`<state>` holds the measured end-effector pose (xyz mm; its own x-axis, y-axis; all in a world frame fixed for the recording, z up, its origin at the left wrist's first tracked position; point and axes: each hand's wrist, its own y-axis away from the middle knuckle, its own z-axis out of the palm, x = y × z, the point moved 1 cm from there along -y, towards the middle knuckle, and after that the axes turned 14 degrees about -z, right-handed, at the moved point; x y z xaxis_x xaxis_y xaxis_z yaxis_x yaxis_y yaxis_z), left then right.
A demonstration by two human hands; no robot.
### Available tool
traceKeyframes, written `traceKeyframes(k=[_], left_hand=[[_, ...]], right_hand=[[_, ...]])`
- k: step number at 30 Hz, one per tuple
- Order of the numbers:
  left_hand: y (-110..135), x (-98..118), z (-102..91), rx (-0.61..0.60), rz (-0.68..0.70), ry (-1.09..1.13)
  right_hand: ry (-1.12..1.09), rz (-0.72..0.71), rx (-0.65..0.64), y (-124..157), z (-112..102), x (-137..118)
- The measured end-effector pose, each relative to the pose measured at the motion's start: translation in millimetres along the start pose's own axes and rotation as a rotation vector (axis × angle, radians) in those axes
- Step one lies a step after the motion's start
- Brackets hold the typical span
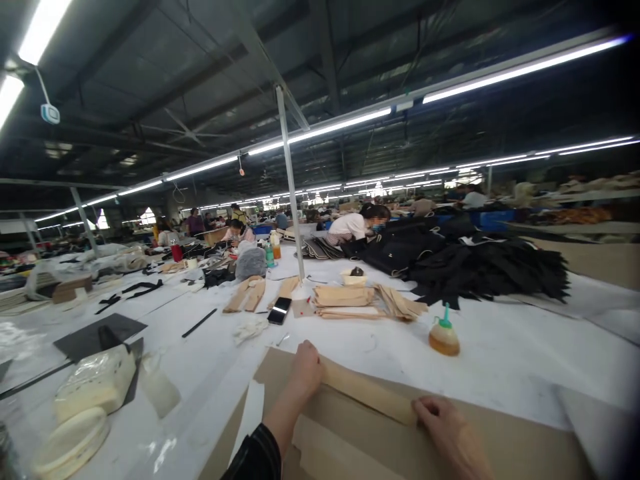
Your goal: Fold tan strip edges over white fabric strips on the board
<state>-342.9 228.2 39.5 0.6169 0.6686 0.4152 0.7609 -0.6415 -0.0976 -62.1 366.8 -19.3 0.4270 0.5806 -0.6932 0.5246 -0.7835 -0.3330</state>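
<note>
A long tan strip of material (367, 393) lies on a brown cardboard sheet (500, 440) at the near edge of the white table. My left hand (306, 368) rests on the strip's left end with its fingers curled down over it. At the strip's right end my right hand (450, 433) presses down, fingers bent onto the edge. A dark sleeve covers my left forearm.
Behind the board lie tan stacks (345, 300), a black phone (279, 310), a glue bottle with a green tip (443, 333) and a heap of black pieces (480, 263). A metal post (291, 187) rises mid-table. Wrapped pale blocks (95, 380) sit left. Several other people work farther back.
</note>
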Motion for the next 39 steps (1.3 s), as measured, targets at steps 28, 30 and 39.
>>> traceKeyframes(k=[28,30,39], left_hand=[[236,27,-18.5,-0.306,0.778,-0.236],[240,41,-7.3,-0.303,0.783,-0.252],[235,60,20.3,-0.35,0.679,-0.21]], right_hand=[[-0.3,0.019,-0.066,236,-93,-88],[-0.288,-0.002,-0.061,259,-94,-87],[-0.03,-0.261,-0.191,274,-96,-99]])
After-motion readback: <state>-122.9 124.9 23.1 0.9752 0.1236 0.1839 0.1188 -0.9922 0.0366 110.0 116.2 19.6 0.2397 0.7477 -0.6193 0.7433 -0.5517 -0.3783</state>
